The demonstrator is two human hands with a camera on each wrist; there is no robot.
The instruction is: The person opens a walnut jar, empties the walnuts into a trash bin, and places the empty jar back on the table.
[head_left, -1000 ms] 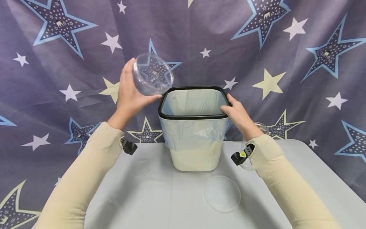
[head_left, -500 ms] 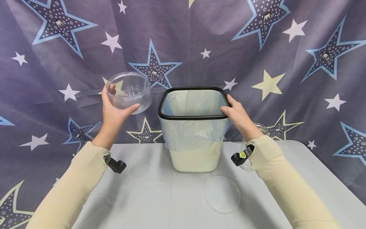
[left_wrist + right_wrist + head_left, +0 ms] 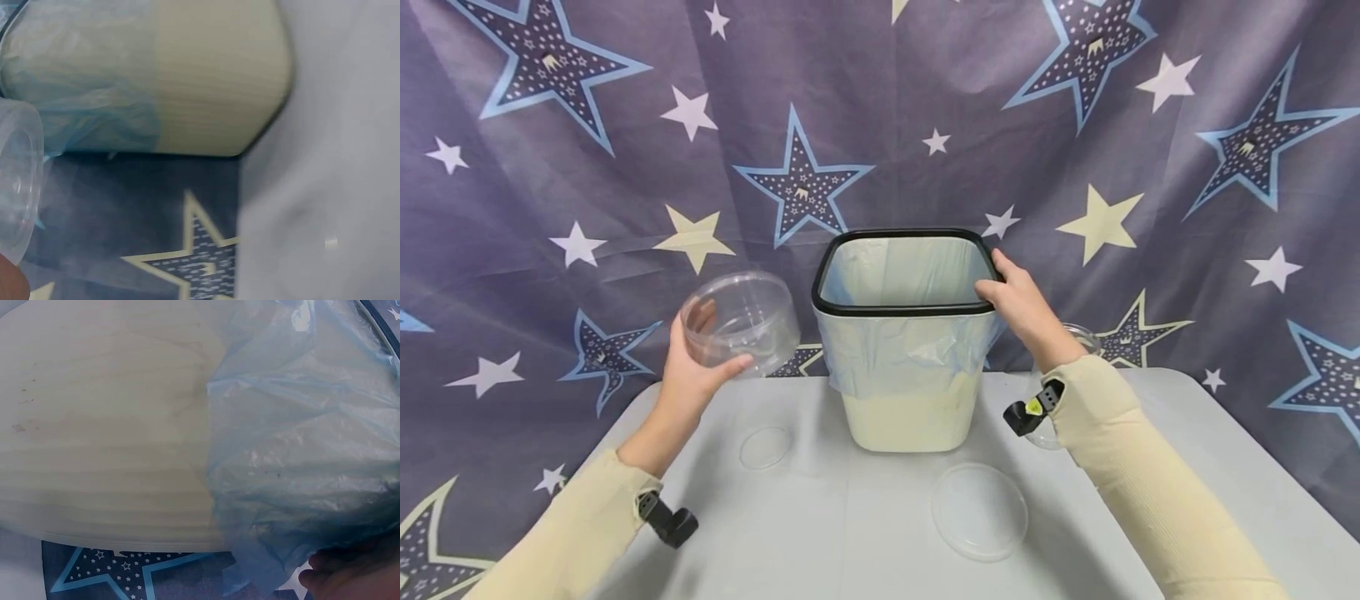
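Observation:
My left hand (image 3: 683, 375) holds a clear round plastic container (image 3: 767, 321) above the table's left side, thumb on the near side and fingers round the far side. The container tilts slightly, and part of it shows at the left edge of the left wrist view. To its right stands an upright cream trash bin (image 3: 910, 417) with a black rim (image 3: 902, 311) and a pale blue liner (image 3: 887, 354) folded over the outside. My right hand (image 3: 1026, 310) grips the bin's right rim, thumb toward the inside; in the right wrist view its fingertips (image 3: 322, 578) lie against the liner.
A large clear round lid (image 3: 980, 512) lies on the light grey table (image 3: 805, 542) in front of the bin. A smaller clear disc (image 3: 765, 448) lies to the left. Behind my right wrist is another clear container (image 3: 1082, 337), partly hidden. A star-patterned curtain (image 3: 895, 100) hangs behind.
My left hand has moved the clear container left and down, away from the bin's rim, and turned it more upright. The right hand has stayed on the rim.

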